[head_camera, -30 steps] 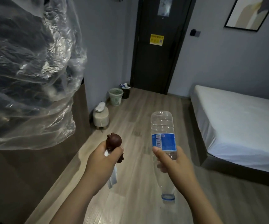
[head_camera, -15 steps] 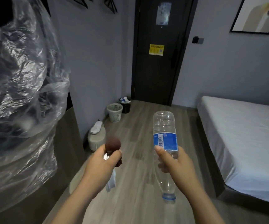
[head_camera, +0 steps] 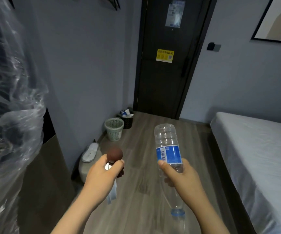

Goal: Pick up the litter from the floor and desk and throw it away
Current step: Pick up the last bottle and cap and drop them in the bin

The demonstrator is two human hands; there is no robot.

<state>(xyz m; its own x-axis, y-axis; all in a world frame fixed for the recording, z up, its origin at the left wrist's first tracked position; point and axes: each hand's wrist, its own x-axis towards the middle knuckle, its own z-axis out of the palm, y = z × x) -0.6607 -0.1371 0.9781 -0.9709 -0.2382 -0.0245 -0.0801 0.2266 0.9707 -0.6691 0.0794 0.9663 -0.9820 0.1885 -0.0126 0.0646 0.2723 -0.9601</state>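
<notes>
My right hand (head_camera: 183, 179) grips a clear empty plastic bottle (head_camera: 167, 146) with a blue label, held upside down so its blue cap points at the floor. My left hand (head_camera: 102, 176) holds a small brown figure (head_camera: 114, 155) together with a white wrapper (head_camera: 112, 193) that hangs below the fist. Both hands are out in front of me at waist height over the wooden floor. Ahead by the left wall stand a pale green mesh waste basket (head_camera: 114, 128) and, behind it, a black bin (head_camera: 127, 119) with litter inside.
A dark door (head_camera: 166, 65) closes the far end. A bed with a white sheet (head_camera: 257, 149) fills the right side. Clear plastic sheeting (head_camera: 13, 107) hangs at the left over a brown cabinet (head_camera: 40, 183). A white appliance (head_camera: 89, 162) stands on the floor by the wall.
The view has moved forward and lifted, so the door and baskets look closer. Both hands keep their hold on the bottle and the brown figure.
</notes>
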